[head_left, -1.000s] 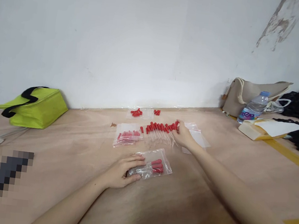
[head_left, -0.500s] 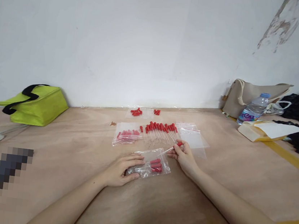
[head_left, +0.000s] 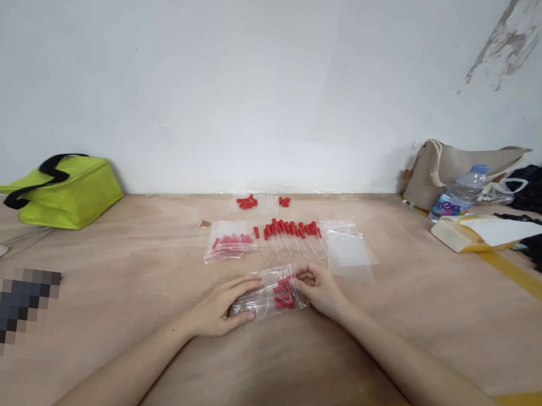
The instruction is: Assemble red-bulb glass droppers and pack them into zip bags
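A clear zip bag [head_left: 259,300] lies in front of me with several red-bulbed droppers [head_left: 285,297] inside, their bulbs toward its right end. My left hand [head_left: 221,305] holds the bag's left part between thumb and fingers. At the right end, my right hand [head_left: 322,291] is closed, its fingertips at the bag's mouth by the uppermost red bulb; the fingers partly hide the dropper there. Just beyond the bag, loose droppers [head_left: 292,232] lie in a row, red bulbs away from me. Filled zip bags [head_left: 231,244] are stacked left of the row.
Flat zip bags [head_left: 348,252] lie right of the row. Loose red bulbs [head_left: 247,201] rest near the wall. A lime-green bag [head_left: 72,195] stands left; a water bottle [head_left: 460,193], a beige bag [head_left: 427,176] and an open packet [head_left: 459,233] are right.
My right hand has moved left and slightly nearer, carrying a dropper into the bag's mouth. The left hand keeps its hold on the bag.
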Demonstrator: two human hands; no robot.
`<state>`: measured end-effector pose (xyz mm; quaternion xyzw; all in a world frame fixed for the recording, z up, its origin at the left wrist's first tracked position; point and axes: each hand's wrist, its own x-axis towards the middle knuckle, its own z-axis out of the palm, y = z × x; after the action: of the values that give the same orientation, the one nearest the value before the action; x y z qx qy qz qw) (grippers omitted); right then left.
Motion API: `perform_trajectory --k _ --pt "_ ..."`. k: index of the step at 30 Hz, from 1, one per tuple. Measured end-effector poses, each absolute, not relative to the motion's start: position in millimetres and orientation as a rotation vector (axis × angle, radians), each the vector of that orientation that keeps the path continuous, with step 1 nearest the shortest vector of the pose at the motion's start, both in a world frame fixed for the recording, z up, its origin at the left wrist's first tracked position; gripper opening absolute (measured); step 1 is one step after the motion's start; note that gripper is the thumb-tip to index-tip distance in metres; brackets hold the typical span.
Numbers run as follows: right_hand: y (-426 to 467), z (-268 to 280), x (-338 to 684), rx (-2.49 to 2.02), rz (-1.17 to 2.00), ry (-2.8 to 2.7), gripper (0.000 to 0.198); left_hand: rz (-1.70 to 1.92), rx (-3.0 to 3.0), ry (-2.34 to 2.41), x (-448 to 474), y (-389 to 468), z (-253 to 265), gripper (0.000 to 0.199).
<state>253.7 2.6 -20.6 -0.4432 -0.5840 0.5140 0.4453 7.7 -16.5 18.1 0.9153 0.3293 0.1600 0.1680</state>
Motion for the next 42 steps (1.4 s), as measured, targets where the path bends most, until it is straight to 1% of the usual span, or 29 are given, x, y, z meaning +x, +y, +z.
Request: perform_trajectory --k 4,7,9,10,12,14,16,19,25,28,32,38,42 --pt "3.4 -20.6 248.5 -1.103 1.236 -1.502 0.025 0.446 2.613 0.931 7.9 -16.8 18.9 0.052" --pt "2.4 -15.8 249.1 -1.095 1.278 -1.603 0.025 0.448 2.619 0.923 7.6 -16.5 19.2 0.051" --pt "4.4 -11.4 253.9 -1.173 1.296 -1.607 0.027 0.433 2.625 0.918 7.2 -16.2 19.3 0.049" --pt "7.1 -9.2 257.8 -1.237 1.254 -1.598 0.028 0.422 2.629 0.918 7.0 -16.1 19.4 0.048" --pt "16.4 -5.3 268.1 -1.371 1.021 -1.614 0.025 0.401 2.631 0.921 6.7 -16.1 19.5 0.045" --pt "30.3 -2.8 279.9 -1.467 0.678 -1.695 0.016 0.397 2.624 0.919 6.5 -16.2 19.7 0.043" --pt "46.5 -1.7 289.3 -1.547 0.41 -1.792 0.013 0.395 2.615 0.916 6.4 -16.2 19.7 0.042" --pt "68.3 -1.5 292.6 -1.647 0.248 -1.84 0.017 0.411 2.606 0.91 6.7 -16.2 19.5 0.042" --pt "91.0 2.9 266.6 -1.623 0.231 -1.827 0.014 0.43 2.587 0.896 6.9 -16.0 19.0 0.043" --pt "97.7 5.6 254.0 -1.697 0.234 -1.777 0.015 0.445 2.586 0.885 6.8 -15.8 18.9 0.043" --pt "105.3 7.1 246.4 -1.843 0.31 -1.674 0.017 0.445 2.596 0.885 6.7 -15.8 18.7 0.043" --pt "109.2 14.5 243.0 -1.885 0.382 -1.611 0.017 0.446 2.613 0.893 6.4 -15.3 17.4 0.043" --pt "101.7 20.0 250.0 -1.823 0.43 -1.612 0.024 0.435 2.621 0.886 6.5 -14.8 16.8 0.043"
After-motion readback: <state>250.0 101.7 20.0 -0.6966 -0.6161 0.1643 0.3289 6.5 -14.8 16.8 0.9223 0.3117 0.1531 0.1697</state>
